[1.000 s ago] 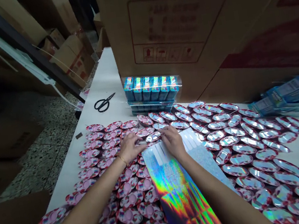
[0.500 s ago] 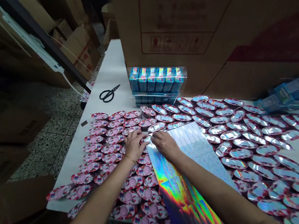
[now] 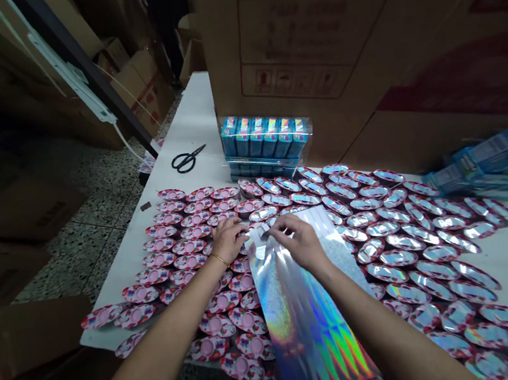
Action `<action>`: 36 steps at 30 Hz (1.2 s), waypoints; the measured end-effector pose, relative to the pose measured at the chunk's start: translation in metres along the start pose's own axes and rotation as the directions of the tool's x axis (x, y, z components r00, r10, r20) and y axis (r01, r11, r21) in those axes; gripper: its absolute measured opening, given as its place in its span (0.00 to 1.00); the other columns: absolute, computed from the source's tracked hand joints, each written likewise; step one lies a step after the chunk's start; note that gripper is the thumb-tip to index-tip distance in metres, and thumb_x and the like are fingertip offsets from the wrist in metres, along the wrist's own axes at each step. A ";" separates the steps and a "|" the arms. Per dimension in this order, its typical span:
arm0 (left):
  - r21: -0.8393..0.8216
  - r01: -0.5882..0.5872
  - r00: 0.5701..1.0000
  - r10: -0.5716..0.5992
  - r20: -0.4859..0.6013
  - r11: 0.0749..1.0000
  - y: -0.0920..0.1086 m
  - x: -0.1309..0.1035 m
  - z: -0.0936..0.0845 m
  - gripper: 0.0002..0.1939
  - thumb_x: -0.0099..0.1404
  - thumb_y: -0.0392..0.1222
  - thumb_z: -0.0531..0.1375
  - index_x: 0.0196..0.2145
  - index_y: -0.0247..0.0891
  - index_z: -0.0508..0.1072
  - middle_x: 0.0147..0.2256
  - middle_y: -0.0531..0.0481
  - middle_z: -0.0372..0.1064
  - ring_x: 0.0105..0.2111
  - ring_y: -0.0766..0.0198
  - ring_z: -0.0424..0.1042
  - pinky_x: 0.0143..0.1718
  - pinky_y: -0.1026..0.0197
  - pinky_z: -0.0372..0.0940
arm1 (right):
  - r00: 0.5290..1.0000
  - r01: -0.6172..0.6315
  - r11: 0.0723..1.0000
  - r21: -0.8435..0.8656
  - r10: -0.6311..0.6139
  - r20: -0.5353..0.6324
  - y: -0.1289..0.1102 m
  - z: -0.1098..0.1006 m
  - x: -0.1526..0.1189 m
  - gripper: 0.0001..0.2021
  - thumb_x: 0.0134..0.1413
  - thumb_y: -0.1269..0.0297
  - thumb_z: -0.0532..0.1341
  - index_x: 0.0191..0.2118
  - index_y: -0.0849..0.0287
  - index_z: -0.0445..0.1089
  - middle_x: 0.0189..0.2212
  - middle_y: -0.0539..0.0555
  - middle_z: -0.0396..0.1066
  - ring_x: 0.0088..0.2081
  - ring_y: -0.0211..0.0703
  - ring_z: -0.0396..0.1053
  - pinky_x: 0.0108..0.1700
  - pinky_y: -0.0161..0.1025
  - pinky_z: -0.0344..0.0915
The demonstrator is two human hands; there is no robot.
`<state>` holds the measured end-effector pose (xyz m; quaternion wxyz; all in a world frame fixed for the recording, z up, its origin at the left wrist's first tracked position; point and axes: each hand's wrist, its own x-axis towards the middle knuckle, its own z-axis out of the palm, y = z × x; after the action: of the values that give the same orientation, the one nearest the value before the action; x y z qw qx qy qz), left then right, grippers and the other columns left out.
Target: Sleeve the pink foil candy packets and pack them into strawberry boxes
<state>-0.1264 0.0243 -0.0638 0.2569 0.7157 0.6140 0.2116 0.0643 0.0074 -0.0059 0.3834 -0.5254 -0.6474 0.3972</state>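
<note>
The shiny sheet (image 3: 286, 313) lies on the table (image 3: 195, 109), its top end at the hands and the rest running down to six o'clock. The right arm covers part of its right side. Its bottom end is hard to make out.

The right hand (image 3: 302, 243) is over the top of the sheet, with thumb and finger bent close together. A tiny bit shows by the tips, but I can't tell if they grip it. The left hand (image 3: 228, 240) is just beside the sheet's top left corner, fingers bent. Its tips are too small to see, so I can't tell if they hold anything.

From the hands, pink oval pieces (image 3: 188, 246) fill seven to eleven o'clock, and the left arm hides some. Silver-topped oval pieces (image 3: 394, 257) fill one to four o'clock. The sheet and right arm hide some of both.

Black scissors (image 3: 186, 161) lie at eleven o'clock. Blue packs in clear wrap (image 3: 265, 140) stand near twelve. Behind them a big brown box (image 3: 343, 118) blocks the view; its printing is blurry. More blue packs (image 3: 495, 161) sit near three o'clock, cut off by the edge. Far off, before twelve, a person (image 3: 165, 11) in dark clothes is only partly in view.
</note>
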 end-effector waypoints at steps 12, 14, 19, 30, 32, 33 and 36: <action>-0.841 0.412 0.898 -0.314 0.310 0.350 0.030 0.018 -0.010 0.20 0.43 0.47 0.67 0.33 0.33 0.72 0.25 0.53 0.69 0.23 0.72 0.64 0.25 0.69 0.57 | 0.768 -0.389 0.523 0.758 0.638 -0.047 0.015 0.023 0.031 0.11 0.29 0.60 0.67 0.23 0.61 0.70 0.16 0.45 0.64 0.20 0.31 0.57 0.23 0.31 0.49; -0.846 0.425 0.889 -0.327 0.321 0.322 0.027 0.027 -0.009 0.18 0.42 0.46 0.67 0.29 0.32 0.72 0.22 0.54 0.68 0.20 0.73 0.62 0.22 0.69 0.55 | 0.751 -0.373 0.495 0.785 0.658 -0.059 0.016 0.029 0.034 0.11 0.29 0.61 0.67 0.23 0.60 0.70 0.16 0.45 0.64 0.19 0.31 0.57 0.22 0.31 0.48; -0.790 0.424 0.887 -0.379 0.264 0.443 0.006 0.066 -0.008 0.12 0.45 0.45 0.64 0.23 0.32 0.71 0.16 0.56 0.63 0.16 0.75 0.57 0.18 0.70 0.52 | 0.678 -0.255 0.669 0.698 0.639 -0.364 0.029 0.054 0.054 0.10 0.33 0.60 0.64 0.24 0.61 0.71 0.20 0.47 0.68 0.24 0.35 0.62 0.29 0.33 0.57; 0.040 0.292 0.953 -0.294 0.068 0.956 -0.012 0.170 -0.011 0.10 0.52 0.43 0.60 0.27 0.35 0.77 0.25 0.46 0.73 0.28 0.62 0.69 0.28 0.64 0.59 | 0.577 -0.620 0.783 -0.052 0.410 -0.706 0.035 0.087 0.112 0.11 0.48 0.64 0.52 0.29 0.59 0.71 0.35 0.61 0.68 0.41 0.55 0.60 0.42 0.50 0.51; 0.143 0.254 0.961 -0.266 0.071 0.957 -0.010 0.173 -0.010 0.10 0.52 0.44 0.59 0.28 0.36 0.77 0.30 0.44 0.74 0.32 0.59 0.70 0.31 0.64 0.59 | 0.595 -0.625 0.771 -0.121 0.370 -0.714 0.039 0.089 0.113 0.10 0.48 0.65 0.52 0.29 0.59 0.71 0.35 0.61 0.68 0.41 0.55 0.59 0.42 0.50 0.50; 0.174 0.246 0.963 -0.261 0.068 0.953 -0.009 0.173 -0.009 0.10 0.52 0.44 0.59 0.29 0.37 0.77 0.31 0.43 0.74 0.34 0.59 0.70 0.32 0.63 0.59 | 0.602 -0.629 0.763 -0.150 0.355 -0.715 0.042 0.090 0.113 0.10 0.48 0.65 0.53 0.28 0.59 0.71 0.34 0.60 0.68 0.41 0.54 0.59 0.42 0.50 0.50; 0.205 0.273 0.956 -0.288 0.048 0.940 -0.008 0.173 -0.006 0.10 0.51 0.45 0.60 0.29 0.38 0.76 0.33 0.43 0.74 0.35 0.58 0.70 0.33 0.63 0.60 | 0.631 -0.637 0.736 -0.228 0.328 -0.704 0.046 0.094 0.116 0.09 0.47 0.66 0.53 0.26 0.58 0.70 0.34 0.59 0.67 0.41 0.54 0.58 0.42 0.50 0.50</action>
<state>-0.1092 0.1965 -0.0666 0.2363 0.6504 0.7171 0.0831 -0.0223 0.1169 -0.0761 0.3138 -0.8579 -0.3864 0.1273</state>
